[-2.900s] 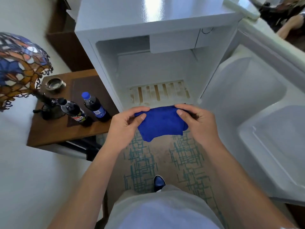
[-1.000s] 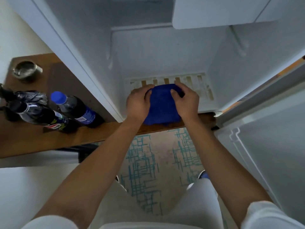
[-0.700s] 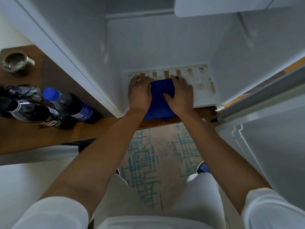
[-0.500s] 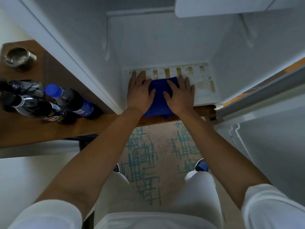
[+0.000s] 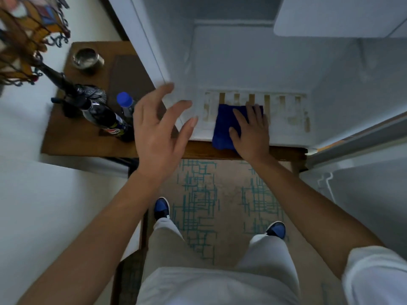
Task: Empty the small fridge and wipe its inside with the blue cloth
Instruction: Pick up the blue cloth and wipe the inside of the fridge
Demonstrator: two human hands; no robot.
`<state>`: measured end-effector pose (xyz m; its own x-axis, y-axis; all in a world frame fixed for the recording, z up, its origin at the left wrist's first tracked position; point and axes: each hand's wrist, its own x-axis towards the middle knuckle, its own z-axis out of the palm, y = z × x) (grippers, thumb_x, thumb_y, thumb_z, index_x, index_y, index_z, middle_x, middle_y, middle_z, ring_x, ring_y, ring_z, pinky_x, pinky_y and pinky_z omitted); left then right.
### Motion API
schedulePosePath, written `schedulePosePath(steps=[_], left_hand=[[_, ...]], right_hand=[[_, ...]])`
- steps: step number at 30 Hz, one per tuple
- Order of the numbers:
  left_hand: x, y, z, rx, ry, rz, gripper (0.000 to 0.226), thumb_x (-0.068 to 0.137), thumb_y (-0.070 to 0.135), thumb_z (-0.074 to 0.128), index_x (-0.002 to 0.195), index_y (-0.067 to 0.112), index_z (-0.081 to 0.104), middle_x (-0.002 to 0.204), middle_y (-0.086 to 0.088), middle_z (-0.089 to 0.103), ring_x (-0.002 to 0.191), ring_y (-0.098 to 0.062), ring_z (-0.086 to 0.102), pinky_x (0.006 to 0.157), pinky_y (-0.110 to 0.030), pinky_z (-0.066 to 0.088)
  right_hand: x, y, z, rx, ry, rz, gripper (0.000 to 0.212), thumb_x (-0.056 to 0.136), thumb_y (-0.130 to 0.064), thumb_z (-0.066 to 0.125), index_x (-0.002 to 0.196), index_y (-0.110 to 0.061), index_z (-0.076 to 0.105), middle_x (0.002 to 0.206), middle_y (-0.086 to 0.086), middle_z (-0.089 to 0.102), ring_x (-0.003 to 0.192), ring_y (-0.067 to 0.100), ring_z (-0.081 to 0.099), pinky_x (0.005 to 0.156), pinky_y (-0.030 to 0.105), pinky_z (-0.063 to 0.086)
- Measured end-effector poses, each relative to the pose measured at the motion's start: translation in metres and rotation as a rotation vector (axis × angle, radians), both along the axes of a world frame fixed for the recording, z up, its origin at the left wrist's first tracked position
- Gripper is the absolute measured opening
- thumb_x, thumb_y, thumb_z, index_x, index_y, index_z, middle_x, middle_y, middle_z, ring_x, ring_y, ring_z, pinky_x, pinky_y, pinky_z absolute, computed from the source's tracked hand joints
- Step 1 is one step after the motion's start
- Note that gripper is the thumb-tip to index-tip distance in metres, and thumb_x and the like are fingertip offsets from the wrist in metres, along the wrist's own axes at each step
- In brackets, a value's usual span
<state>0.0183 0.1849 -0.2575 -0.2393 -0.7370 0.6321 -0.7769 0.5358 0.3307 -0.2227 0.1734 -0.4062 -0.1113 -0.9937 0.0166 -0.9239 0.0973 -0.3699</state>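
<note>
- Fridge (image 5: pixel 253 62) interior is seen emptied, its slotted floor stained.
- Blue cloth (image 5: pixel 224 126) is pressed flat on that floor by right hand (image 5: pixel 251 130), fingers splayed.
- Left hand (image 5: pixel 158 130) is held open in air, touching nothing.
- Bottles (image 5: pixel 110 119) are stood on side table (image 5: pixel 88 146).

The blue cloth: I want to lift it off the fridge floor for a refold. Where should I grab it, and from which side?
Take the blue cloth at its near edge, which overhangs the fridge floor lip, pinching from the front. It lies flat, and the right hand covers its right half; the left hand is free.
</note>
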Motion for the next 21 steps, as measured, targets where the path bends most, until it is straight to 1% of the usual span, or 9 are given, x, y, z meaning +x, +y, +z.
schedulePosePath(steps=[2,4,7,9,12,16,17,19,21], left_hand=[[0.009,-0.007,-0.006,-0.043,0.056,0.028,0.035,0.096,0.023,0.075,0.126,0.005,0.065,0.139,-0.030,0.050,0.123,-0.044,0.054,0.101,-0.057,0.046],[0.011,-0.018,-0.013,-0.060,0.142,-0.018,0.053,0.095,0.018,0.075,0.141,0.012,0.048,0.144,-0.040,0.036,0.137,-0.054,0.042,0.112,-0.061,0.040],[0.007,-0.038,-0.022,-0.022,0.216,-0.056,0.090,0.096,0.016,0.074,0.160,0.036,0.014,0.149,-0.051,0.020,0.150,-0.042,0.019,0.127,-0.048,0.021],[-0.003,-0.045,-0.030,0.070,0.276,-0.074,0.090,0.098,0.019,0.072,0.162,0.029,0.010,0.156,-0.046,0.014,0.152,-0.044,0.014,0.128,-0.040,0.014],[-0.012,-0.052,-0.044,0.216,0.369,-0.036,0.089,0.098,0.019,0.070,0.151,0.008,-0.001,0.161,-0.022,0.005,0.153,-0.038,0.009,0.128,-0.035,0.010],[-0.014,-0.061,-0.050,0.251,0.391,-0.020,0.088,0.103,0.014,0.062,0.156,-0.002,-0.006,0.157,-0.041,0.026,0.146,-0.040,0.035,0.126,-0.028,0.024],[-0.011,-0.063,-0.052,0.275,0.383,-0.029,0.088,0.104,0.018,0.060,0.157,0.002,-0.009,0.151,-0.045,0.034,0.140,-0.044,0.045,0.123,-0.033,0.034],[-0.009,-0.064,-0.053,0.314,0.367,-0.023,0.084,0.107,0.031,0.055,0.156,0.019,-0.012,0.134,-0.051,0.048,0.118,-0.058,0.060,0.103,-0.054,0.053],[-0.010,-0.060,-0.051,0.304,0.346,0.010,0.080,0.106,0.029,0.056,0.151,0.016,-0.008,0.138,-0.051,0.044,0.113,-0.061,0.061,0.098,-0.056,0.055]], right_hand=[[0.005,0.000,-0.008,-0.038,0.022,0.017,0.059,0.103,-0.045,0.042,0.158,-0.022,0.042,0.169,0.015,0.028,0.157,0.040,0.022,0.128,0.060,0.014],[0.012,-0.003,-0.019,-0.037,0.056,0.013,0.059,0.104,-0.047,0.039,0.158,-0.022,0.041,0.169,0.014,0.029,0.158,0.040,0.020,0.128,0.060,0.014],[0.018,-0.010,-0.031,0.002,0.136,-0.014,0.061,0.106,-0.053,0.030,0.159,-0.024,0.039,0.168,0.013,0.031,0.158,0.038,0.021,0.128,0.060,0.013],[0.016,-0.009,-0.038,0.004,0.192,-0.017,0.062,0.107,-0.055,0.026,0.160,-0.025,0.037,0.168,0.012,0.031,0.158,0.037,0.021,0.128,0.059,0.012],[0.014,-0.008,-0.039,-0.006,0.223,-0.012,0.062,0.108,-0.057,0.024,0.160,-0.024,0.035,0.169,0.012,0.030,0.158,0.037,0.021,0.128,0.059,0.012],[0.000,-0.002,-0.040,-0.016,0.239,-0.064,0.063,0.109,-0.056,0.024,0.160,-0.020,0.037,0.168,0.013,0.033,0.157,0.037,0.024,0.128,0.060,0.014],[-0.005,0.000,-0.040,-0.013,0.244,-0.090,0.063,0.109,-0.055,0.024,0.160,-0.020,0.037,0.167,0.013,0.033,0.157,0.037,0.025,0.128,0.060,0.014],[-0.016,0.004,-0.040,-0.004,0.258,-0.165,0.063,0.109,-0.054,0.023,0.160,-0.019,0.037,0.167,0.013,0.034,0.156,0.037,0.026,0.128,0.060,0.014],[-0.030,0.006,-0.040,0.021,0.266,-0.264,0.064,0.109,-0.054,0.020,0.160,-0.019,0.035,0.168,0.013,0.033,0.156,0.038,0.026,0.128,0.060,0.013]])
